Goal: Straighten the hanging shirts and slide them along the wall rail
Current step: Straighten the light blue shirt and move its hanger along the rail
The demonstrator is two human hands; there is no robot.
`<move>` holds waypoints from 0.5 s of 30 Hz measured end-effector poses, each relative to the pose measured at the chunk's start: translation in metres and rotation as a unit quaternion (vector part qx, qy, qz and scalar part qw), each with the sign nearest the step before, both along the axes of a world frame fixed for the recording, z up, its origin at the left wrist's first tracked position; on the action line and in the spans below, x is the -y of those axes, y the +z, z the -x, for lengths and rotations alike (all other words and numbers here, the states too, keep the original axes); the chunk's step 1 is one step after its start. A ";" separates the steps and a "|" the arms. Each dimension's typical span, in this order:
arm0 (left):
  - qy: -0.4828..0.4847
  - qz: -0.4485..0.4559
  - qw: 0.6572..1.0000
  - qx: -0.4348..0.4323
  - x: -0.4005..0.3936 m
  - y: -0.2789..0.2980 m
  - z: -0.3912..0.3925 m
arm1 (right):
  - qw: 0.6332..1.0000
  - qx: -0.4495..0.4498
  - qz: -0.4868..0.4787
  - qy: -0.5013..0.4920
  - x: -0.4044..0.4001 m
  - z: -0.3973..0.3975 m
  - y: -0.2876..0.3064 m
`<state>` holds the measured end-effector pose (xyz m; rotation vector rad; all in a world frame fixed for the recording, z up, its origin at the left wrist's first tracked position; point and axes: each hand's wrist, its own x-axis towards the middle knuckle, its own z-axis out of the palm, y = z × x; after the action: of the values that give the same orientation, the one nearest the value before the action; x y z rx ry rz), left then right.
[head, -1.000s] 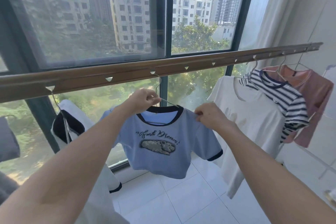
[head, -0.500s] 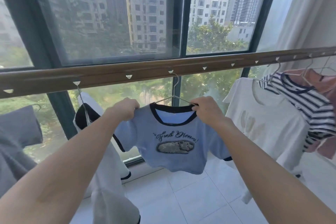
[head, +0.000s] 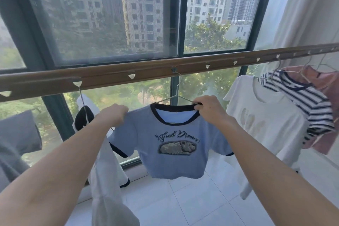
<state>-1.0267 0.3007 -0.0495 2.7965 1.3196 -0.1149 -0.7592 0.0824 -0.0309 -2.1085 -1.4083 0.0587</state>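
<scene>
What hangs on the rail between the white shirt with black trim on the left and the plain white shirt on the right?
In the head view, the blue shirt on its wire hanger, gripped by both hands.

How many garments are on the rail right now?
6: grey one far left, white black-trimmed one, blue shirt held by both hands, white tee, striped shirt, pink one. More may hang beyond the frame.

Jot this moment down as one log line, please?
step: straightening blue shirt | left hand: grips shoulder | right hand: pinches collar | hanger: hooked on rail
</scene>
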 end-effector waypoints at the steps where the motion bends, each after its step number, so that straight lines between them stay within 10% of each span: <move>1: -0.019 0.015 0.999 0.022 0.002 0.002 -0.005 | 1.000 -0.002 -0.001 0.003 0.001 0.001 0.000; 10: -0.120 -0.090 0.987 0.061 0.026 0.026 -0.035 | 0.999 -0.038 0.023 0.018 0.005 0.008 0.012; 15: -0.275 -0.216 0.920 0.178 0.062 0.065 -0.031 | 0.994 -0.084 -0.025 0.061 -0.019 0.036 0.027</move>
<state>-0.9958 0.2386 0.0160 3.2409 0.4994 0.7179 -0.7947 0.1018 -0.0042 -1.9273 -1.4202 0.2399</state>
